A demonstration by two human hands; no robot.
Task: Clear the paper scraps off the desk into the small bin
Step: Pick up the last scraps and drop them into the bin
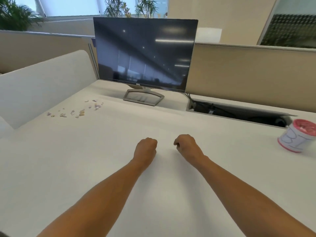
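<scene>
Head view. Broad white desk top, matte, fills most of the frame. Two bare forearms reach in from the bottom edge, side by side over the middle of the desk.

Left hand: fingers curled under into a loose fist, knuckles forward. Nothing visible in it; the palm side is hidden.

Right hand: fingers likewise curled in, thumb tucked toward them, a small gap at the fingertips. Nothing visible in the grip. The two hands are near each other but apart.

Small torn paper scraps, pale purple, tan and white, lie scattered in a loose band at the far left of the desk, just beside the low white side panel. Well apart from both hands.

Small round white bin with pink rim and pink liner stands at the far right edge, partly cut off by the frame, blue scrawl on its wall. Appears tilted, possibly lens distortion. Well apart from the scraps, across the whole desk.

Dark, switched-off flat monitor on a grey stand at the back centre. To its right, an open cable slot in the desk with black cables inside. Beige partition wall behind.
</scene>
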